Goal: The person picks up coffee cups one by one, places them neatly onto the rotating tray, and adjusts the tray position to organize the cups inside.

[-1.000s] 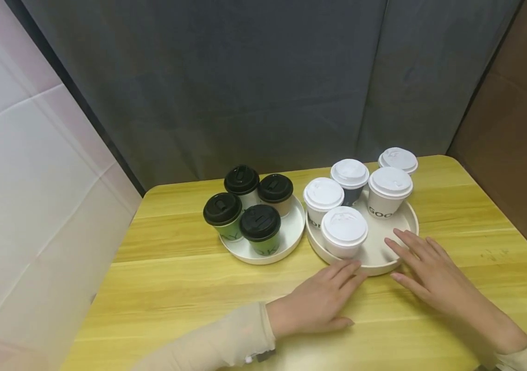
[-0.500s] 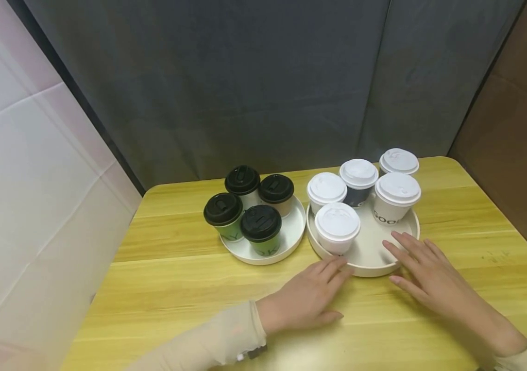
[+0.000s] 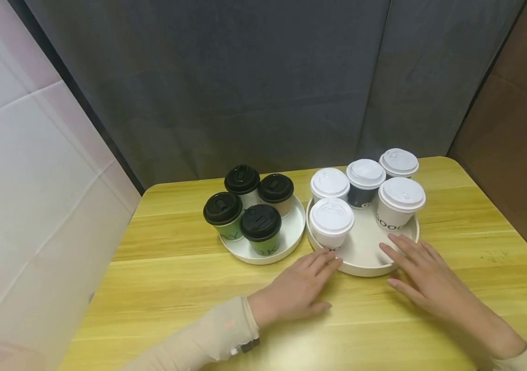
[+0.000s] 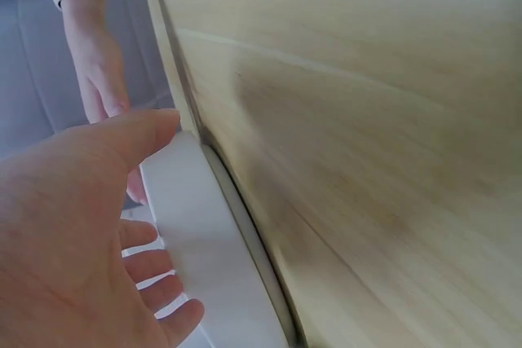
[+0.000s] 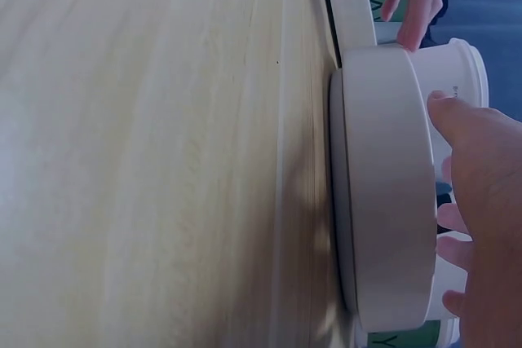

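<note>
A round white turntable tray [image 3: 365, 263] carries several white-lidded paper cups. My left hand [image 3: 298, 286] has its fingertips at the tray's front rim, close below the front white-lidded cup [image 3: 332, 224]. My right hand [image 3: 435, 281] spreads its fingers over the right-hand rim, near the cup lettered in black [image 3: 392, 214]. In the left wrist view the fingers lie loosely bent along the tray's side wall [image 4: 216, 238]. The right wrist view has the thumb [image 5: 447, 107] and fingers close to the rim, with a narrower base [image 5: 338, 201] under the tray. Neither hand grips a cup.
To the left, a white round tray [image 3: 263, 259] holds several black-lidded cups [image 3: 260, 224], its edge close to the turntable. Another white-lidded cup [image 3: 398, 161] stands behind the turntable, near the table's back edge. A grey curtain [image 3: 244, 93] hangs behind the wooden table [image 3: 166, 283].
The turntable has turned clockwise seen from above: its front cup moved left, its left cup back, its back and right cups rightward. My left hand slid left along the rim; the right hand barely moved.
</note>
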